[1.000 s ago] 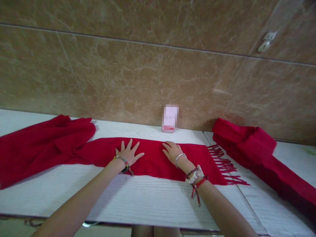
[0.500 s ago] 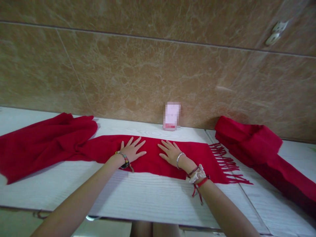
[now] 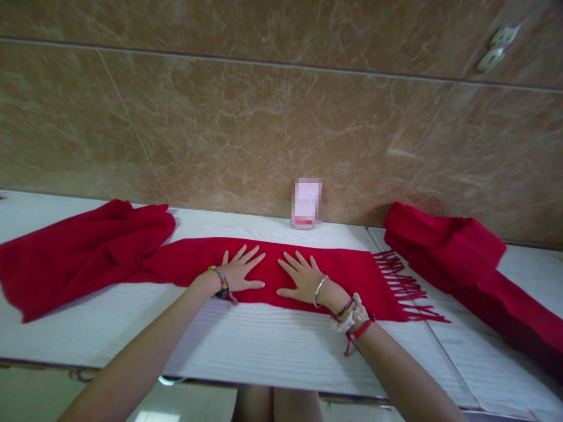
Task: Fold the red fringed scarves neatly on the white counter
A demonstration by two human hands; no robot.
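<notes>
A red scarf [image 3: 352, 281] lies lengthwise on the white wood-grain table, its fringed end at the right. The middle stretch is flat, while the left part is bunched and twisted. My left hand [image 3: 240, 271] rests palm down on the flat stretch, fingers spread. To its right, my right hand [image 3: 303, 278] also presses flat on the scarf with its fingers apart. Red cloth shows between the two hands. Neither hand grips anything.
Another red cloth [image 3: 444, 246], folded over at its top, lies at the right. A pink-and-white, pixelated box-like item [image 3: 307, 202] stands by the brown marbled wall [image 3: 220, 129]. A white socket [image 3: 497, 48] is on the wall. The table's front edge [image 3: 211, 382] runs along the bottom.
Both hands have shifted slightly, my left to the right and my right a little to the left, narrowing the gap between them. The scarf looks almost the same.
</notes>
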